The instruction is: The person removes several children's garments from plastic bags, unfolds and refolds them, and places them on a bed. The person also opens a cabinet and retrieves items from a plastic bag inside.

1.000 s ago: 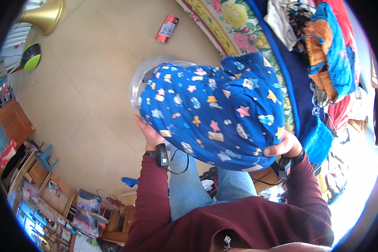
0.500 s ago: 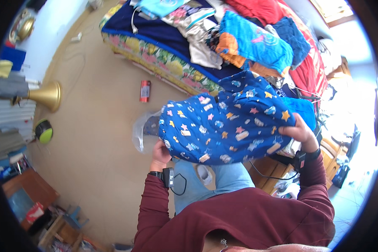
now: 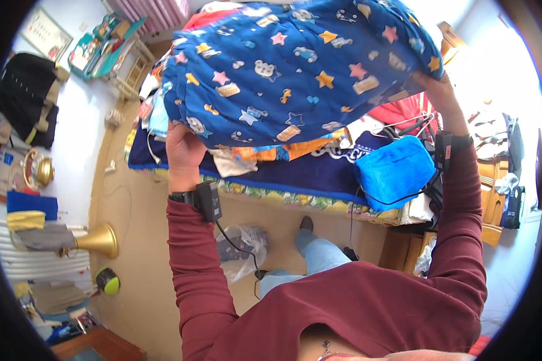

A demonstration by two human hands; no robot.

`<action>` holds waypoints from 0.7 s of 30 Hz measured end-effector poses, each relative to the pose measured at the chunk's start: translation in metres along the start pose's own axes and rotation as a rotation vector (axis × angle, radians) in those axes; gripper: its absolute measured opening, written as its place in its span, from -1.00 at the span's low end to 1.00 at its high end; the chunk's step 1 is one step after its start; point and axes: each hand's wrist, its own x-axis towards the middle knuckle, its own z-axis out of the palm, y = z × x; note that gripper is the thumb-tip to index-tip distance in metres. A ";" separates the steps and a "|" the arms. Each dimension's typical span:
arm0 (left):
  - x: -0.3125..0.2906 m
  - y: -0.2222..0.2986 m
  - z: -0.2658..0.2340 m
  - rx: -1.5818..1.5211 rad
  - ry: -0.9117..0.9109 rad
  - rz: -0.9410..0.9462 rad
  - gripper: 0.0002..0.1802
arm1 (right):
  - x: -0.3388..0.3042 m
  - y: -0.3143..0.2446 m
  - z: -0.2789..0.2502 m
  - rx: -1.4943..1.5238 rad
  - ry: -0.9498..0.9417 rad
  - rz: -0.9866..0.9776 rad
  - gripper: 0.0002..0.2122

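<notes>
A dark blue garment, printed with stars, cars and bears, is spread between my hands at the top of the view. My left hand grips its lower left edge, with the fingers partly hidden behind the cloth. At its lower right corner my right hand is closed on the fabric. The garment's far edge runs close to the upper rim, and I cannot tell its exact kind. Behind and below it, orange and blue clothes lie on the bed, partly covered from sight.
The bed has a dark blue cover and a floral side. A bright blue folded cloth lies near its right front edge, beside hangers. On the floor, a clear plastic bag holds dark cloth. A gold stand is at left.
Both hands have lifted the garment up and away from me over the bed. My view has shifted, so the bed now spans the middle and the bag sits lower.
</notes>
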 end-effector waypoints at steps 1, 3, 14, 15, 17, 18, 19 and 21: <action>0.011 -0.006 0.002 0.032 -0.004 0.013 -0.39 | -0.004 0.010 -0.012 -0.056 0.000 0.039 -0.75; 0.028 -0.026 -0.009 0.112 0.096 -0.072 -0.44 | -0.010 0.039 -0.032 -0.291 -0.122 0.075 -0.68; -0.004 -0.188 -0.096 0.730 0.585 -0.888 -0.37 | -0.112 0.280 0.027 -0.209 -0.535 0.685 -0.55; -0.010 -0.198 -0.100 0.796 0.536 -0.915 -0.29 | -0.120 0.291 0.038 -0.270 -0.492 0.708 -0.58; -0.017 -0.214 -0.110 1.105 0.487 -0.882 -0.25 | -0.128 0.303 0.046 -0.281 -0.501 0.746 -0.59; -0.019 -0.220 -0.116 1.264 0.394 -0.818 -0.23 | -0.129 0.307 0.048 -0.335 -0.498 0.750 -0.59; -0.022 -0.223 -0.123 1.304 0.402 -0.796 -0.31 | -0.129 0.309 0.048 -0.305 -0.462 0.755 -0.61; -0.020 -0.218 -0.133 1.224 0.455 -0.723 -0.38 | -0.123 0.311 0.046 -0.441 -0.340 0.718 -0.65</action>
